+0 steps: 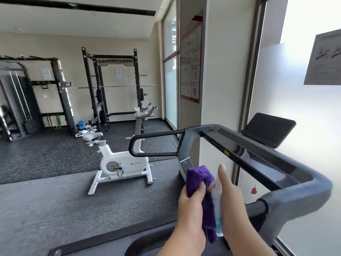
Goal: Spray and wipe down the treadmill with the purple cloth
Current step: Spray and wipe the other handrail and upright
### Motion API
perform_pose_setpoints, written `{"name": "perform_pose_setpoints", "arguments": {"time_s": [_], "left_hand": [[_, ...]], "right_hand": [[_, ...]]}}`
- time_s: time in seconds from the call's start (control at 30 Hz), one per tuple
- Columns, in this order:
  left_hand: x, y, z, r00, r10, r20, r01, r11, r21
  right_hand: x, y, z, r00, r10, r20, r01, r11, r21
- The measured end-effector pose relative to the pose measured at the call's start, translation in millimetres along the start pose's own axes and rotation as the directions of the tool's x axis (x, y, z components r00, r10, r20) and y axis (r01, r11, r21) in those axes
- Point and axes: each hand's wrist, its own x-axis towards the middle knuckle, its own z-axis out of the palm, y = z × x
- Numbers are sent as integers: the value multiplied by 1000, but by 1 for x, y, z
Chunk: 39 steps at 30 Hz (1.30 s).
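My left hand (191, 204) grips the purple cloth (198, 177), which sticks up above my fingers and hangs down below my palm. My right hand (232, 198) holds a white and blue spray bottle (217, 206) upright, thumb raised along its top; the nozzle is hidden. Both hands meet in front of the treadmill (258, 156), just below its dark grey console bar and near its left upright. A black tablet screen (267, 129) stands on the console top. A black loop handrail (147, 145) extends left from the console.
A white exercise bike (121, 165) stands on the grey floor to the left. Black squat racks (110, 85) and a cable machine (22, 100) line the far wall. Frosted windows (295, 100) are right behind the treadmill, with a paper notice (324, 60) taped on.
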Motion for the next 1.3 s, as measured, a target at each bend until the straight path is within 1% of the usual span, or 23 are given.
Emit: {"name": "perform_pose_setpoints", "arguments": {"time_s": [0.13, 0.3, 0.47, 0.6, 0.7, 0.9, 1.0, 1.1, 1.17, 1.23, 1.3], "left_hand": [[-12, 1, -3, 992, 65, -108, -65, 998, 4], [-26, 0, -18, 956, 145, -256, -148, 989, 10], [-46, 9, -32, 951, 168, -261, -186, 982, -45], [-55, 27, -47, 955, 173, -241, -195, 979, -68], [-61, 44, -68, 961, 165, -221, -189, 978, -92], [-65, 86, -146, 971, 166, -175, -183, 979, -87], [-65, 112, -201, 978, 128, -163, -144, 985, -92], [-65, 135, -257, 980, 100, -172, -116, 990, -83], [-65, 145, -290, 977, 70, -202, -91, 991, -96], [-66, 152, -319, 970, 35, -240, -62, 992, -106], [-66, 157, -342, 969, 1, -249, -32, 992, -121]], "right_hand": [[-16, 0, 8, 999, -16, 32, 18, 998, -55], [-29, 2, 15, 997, -66, 46, 68, 996, -62], [-48, 6, 30, 993, -36, 113, 46, 995, -84], [-59, 8, 53, 993, -25, 114, 33, 997, -64], [-67, 16, 78, 993, 16, 120, -8, 998, -64], [-88, 54, 160, 993, 34, 109, -23, 995, -101], [-100, 83, 212, 993, 59, 100, -49, 994, -94], [-111, 118, 259, 988, 106, 115, -94, 990, -104], [-118, 136, 285, 984, 139, 115, -126, 985, -117], [-127, 152, 307, 978, 170, 120, -154, 979, -130], [-133, 164, 323, 974, 197, 112, -179, 971, -157]]}}
